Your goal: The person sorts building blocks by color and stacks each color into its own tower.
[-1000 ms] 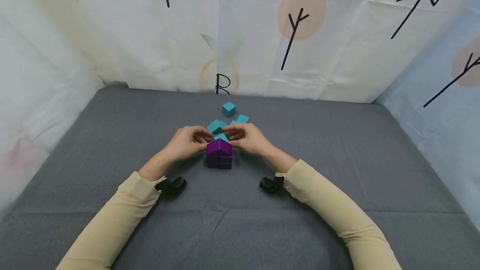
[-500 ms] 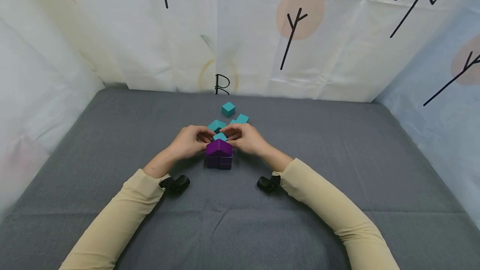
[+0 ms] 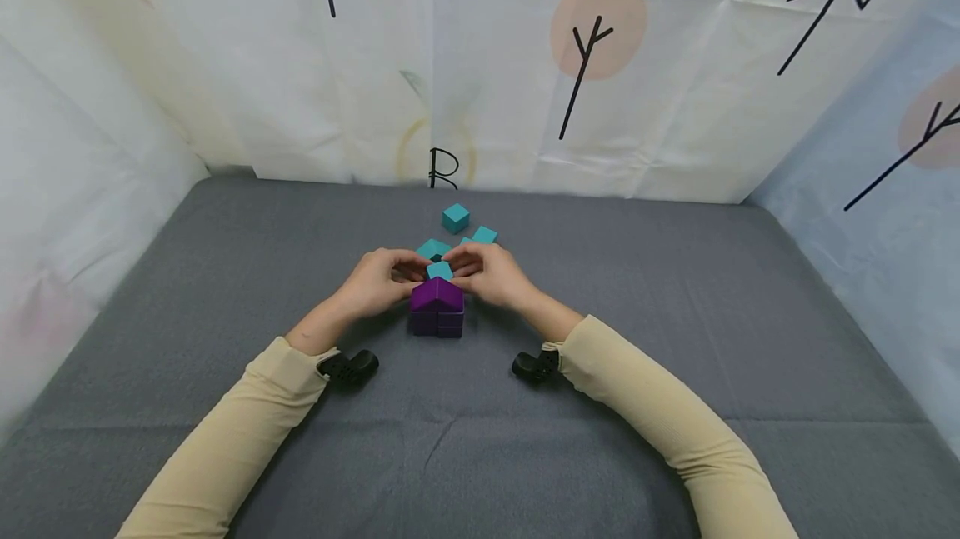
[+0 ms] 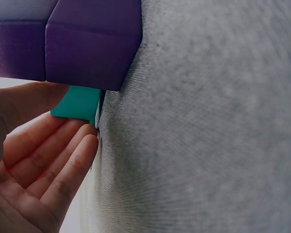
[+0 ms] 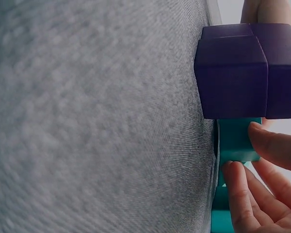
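A purple block stack (image 3: 437, 307) with a roof-shaped top stands on the grey cloth, nearest to the person. Right behind it is a teal block (image 3: 439, 271), flanked by both hands. My left hand (image 3: 381, 282) holds this block from the left, thumb close to the purple stack; in the left wrist view part of the teal block (image 4: 77, 103) shows between thumb and fingers. From the right, my right hand (image 3: 491, 275) pinches it; the right wrist view has thumb and fingertips on the teal block (image 5: 240, 140). The purple stack hides its near side.
Behind the hands lies another teal block (image 3: 433, 250) with a peaked outline. Further teal pieces (image 3: 484, 235) sit behind the right hand, partly covered by it. A teal cube (image 3: 455, 218) stands farthest back. Patterned white curtain (image 3: 495, 106) closes off the back.
The teal block between the hands has turned so its top face shows squarer behind the purple roof. The left hand has shifted slightly right. The purple stack stays nearly in place.
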`<action>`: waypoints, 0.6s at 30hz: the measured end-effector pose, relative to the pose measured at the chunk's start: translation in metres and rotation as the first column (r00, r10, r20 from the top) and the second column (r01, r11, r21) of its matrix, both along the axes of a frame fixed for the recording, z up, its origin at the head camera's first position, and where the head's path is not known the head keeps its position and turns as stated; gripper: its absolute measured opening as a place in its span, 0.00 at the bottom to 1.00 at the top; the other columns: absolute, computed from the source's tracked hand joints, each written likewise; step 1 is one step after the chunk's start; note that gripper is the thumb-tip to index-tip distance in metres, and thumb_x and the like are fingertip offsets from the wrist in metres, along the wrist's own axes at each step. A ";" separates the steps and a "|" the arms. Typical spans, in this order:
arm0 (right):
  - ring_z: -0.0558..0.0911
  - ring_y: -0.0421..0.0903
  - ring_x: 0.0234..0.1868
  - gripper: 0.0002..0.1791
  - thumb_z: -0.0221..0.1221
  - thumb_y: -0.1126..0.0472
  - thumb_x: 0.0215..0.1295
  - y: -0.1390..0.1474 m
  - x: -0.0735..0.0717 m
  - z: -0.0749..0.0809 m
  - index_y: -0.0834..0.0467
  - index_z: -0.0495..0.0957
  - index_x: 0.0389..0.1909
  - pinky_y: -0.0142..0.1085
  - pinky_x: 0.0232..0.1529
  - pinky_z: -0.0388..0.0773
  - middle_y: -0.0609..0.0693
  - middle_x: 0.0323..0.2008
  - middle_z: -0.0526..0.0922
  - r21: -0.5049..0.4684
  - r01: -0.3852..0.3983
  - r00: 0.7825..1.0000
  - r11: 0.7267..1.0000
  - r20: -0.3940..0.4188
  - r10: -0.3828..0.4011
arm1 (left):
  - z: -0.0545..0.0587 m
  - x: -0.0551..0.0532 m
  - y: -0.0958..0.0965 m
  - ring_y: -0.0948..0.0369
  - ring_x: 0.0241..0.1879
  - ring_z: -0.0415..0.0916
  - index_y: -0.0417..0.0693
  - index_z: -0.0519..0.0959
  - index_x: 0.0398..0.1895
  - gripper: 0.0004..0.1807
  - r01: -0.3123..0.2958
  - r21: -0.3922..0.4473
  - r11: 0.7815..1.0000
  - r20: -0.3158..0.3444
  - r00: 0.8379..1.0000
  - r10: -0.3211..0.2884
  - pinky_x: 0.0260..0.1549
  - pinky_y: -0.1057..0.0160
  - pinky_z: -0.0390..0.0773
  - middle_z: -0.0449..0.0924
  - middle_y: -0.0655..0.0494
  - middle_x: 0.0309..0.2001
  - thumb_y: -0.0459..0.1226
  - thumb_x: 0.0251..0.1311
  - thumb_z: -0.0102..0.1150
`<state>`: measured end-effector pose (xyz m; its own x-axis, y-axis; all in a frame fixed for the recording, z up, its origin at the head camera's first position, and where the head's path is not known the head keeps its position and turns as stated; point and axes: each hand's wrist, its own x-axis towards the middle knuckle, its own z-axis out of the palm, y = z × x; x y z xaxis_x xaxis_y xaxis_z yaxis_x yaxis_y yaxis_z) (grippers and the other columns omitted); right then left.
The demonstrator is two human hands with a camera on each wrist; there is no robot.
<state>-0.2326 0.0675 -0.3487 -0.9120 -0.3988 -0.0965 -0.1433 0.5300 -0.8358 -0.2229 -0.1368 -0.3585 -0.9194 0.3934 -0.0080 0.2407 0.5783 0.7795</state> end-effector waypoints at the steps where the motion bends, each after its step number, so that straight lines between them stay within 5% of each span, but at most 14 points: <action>1: 0.83 0.51 0.50 0.19 0.61 0.69 0.62 0.000 0.000 0.000 0.63 0.77 0.54 0.36 0.46 0.81 0.59 0.49 0.83 -0.002 0.004 1.000 1.000 -0.001 -0.004 | 0.000 0.000 0.000 0.48 0.48 0.80 0.35 0.77 0.55 0.18 0.001 0.004 1.000 -0.002 1.000 -0.001 0.47 0.53 0.81 0.81 0.40 0.47 0.32 0.63 0.59; 18: 0.83 0.52 0.51 0.21 0.64 0.64 0.61 0.007 0.000 0.005 0.60 0.77 0.55 0.37 0.46 0.82 0.58 0.51 0.81 -0.187 0.024 0.998 0.982 -0.050 -0.033 | 0.013 -0.003 0.002 0.51 0.52 0.79 0.41 0.76 0.58 0.22 -0.026 0.079 0.997 -0.014 1.000 0.027 0.50 0.57 0.80 0.81 0.44 0.51 0.37 0.61 0.63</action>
<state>-0.2322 0.0743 -0.3436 -0.9250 -0.3790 0.0253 -0.1766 0.3701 -0.9121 -0.2264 -0.1344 -0.3450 -0.9291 0.3679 0.0362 0.2386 0.5218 0.8191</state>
